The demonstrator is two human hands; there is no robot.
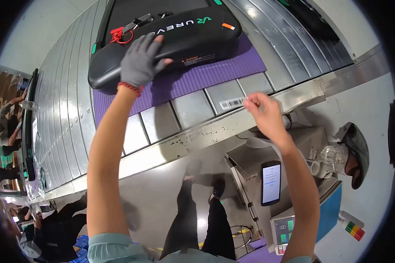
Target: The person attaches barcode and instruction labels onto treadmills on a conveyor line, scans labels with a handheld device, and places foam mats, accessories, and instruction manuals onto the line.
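Note:
My left hand (140,61), in a grey fingerless glove with a red band at the wrist, lies with its fingers stretched out on the black treadmill's front cover (193,41). Beside its fingertips a red cord with a clip (118,35) and small dark pieces (140,21) rest on the treadmill. White and green lettering runs across the cover, and an orange sticker (228,26) is near its right end. Between the thumb and finger of my right hand (264,111) is a white barcode label (231,104), held above the conveyor's edge. Under the treadmill lies a purple ribbed mat (175,90).
The metal slat conveyor (66,83) curves around me, with a metal rim (180,144) at its near side. At right stand a phone (271,183), a printer-like machine (283,228), clear tape rolls (333,158) and a dark cap (355,153). Other people (52,232) are at left.

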